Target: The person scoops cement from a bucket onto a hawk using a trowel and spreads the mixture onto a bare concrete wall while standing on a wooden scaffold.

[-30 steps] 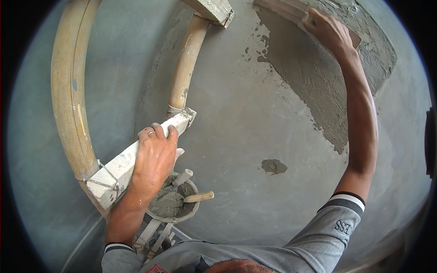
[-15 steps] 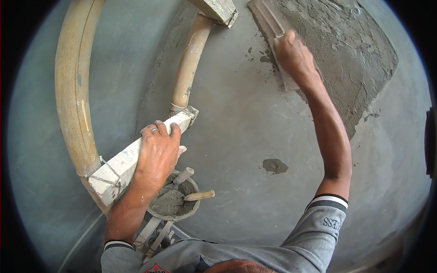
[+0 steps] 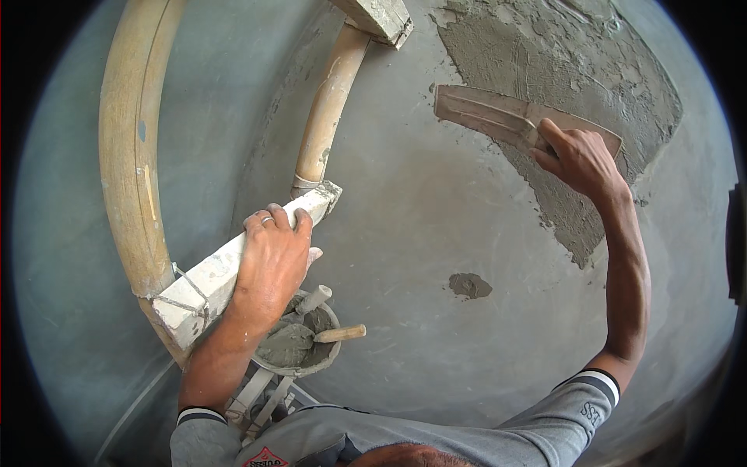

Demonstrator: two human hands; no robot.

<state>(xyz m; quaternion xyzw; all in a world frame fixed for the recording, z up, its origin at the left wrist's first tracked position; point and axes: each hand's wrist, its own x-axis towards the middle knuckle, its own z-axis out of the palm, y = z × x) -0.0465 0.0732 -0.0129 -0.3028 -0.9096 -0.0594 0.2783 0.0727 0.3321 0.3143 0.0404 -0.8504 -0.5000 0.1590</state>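
Observation:
My right hand (image 3: 580, 156) is wrapped round the handle of a long rectangular plastering trowel (image 3: 482, 113), its blade lying nearly crosswise over wet grey mortar (image 3: 552, 54) on the wall. The mortar patch is rough at the top and tapers to a ragged point below the trowel. On the left, my left hand (image 3: 272, 257) grips a mortar-stained wooden beam (image 3: 206, 284), fingers over its top edge and thumb on the near side. A bucket (image 3: 333, 362) of mortar stands below that hand, with a wooden-handled tool (image 3: 340, 334) and another handle sticking out.
A thick bamboo pole (image 3: 128, 156) rises at the far left, tied to the beam with cord. A thinner pole (image 3: 331, 109) runs up from the beam to another wooden block (image 3: 377, 19). One small mortar blob (image 3: 470, 286) sticks to the grey wall (image 3: 389, 233).
The trowel has swung from steeply upright to nearly crosswise, and my right hand has moved down and right with it. The mortar's left edge is now uncovered. My left hand stays on the beam.

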